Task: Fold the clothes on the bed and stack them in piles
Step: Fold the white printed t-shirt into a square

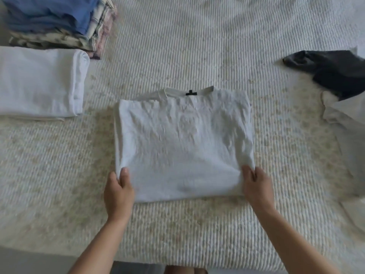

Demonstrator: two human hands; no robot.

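Note:
A white T-shirt (183,143) lies folded into a rough square in the middle of the bed, its collar and black label at the far edge. My left hand (118,190) grips its near left corner, thumb on top and fingers underneath. My right hand (254,184) holds the near right corner the same way. A folded white pile (39,82) sits at the left. Behind it stands a taller stack (57,22) with a blue garment on top of patterned ones.
The bed (197,46) has a ribbed cream cover. Unfolded clothes lie at the right edge: a dark grey garment (335,72) on top of a pale one (347,123). The bed's near edge runs along the bottom of the view.

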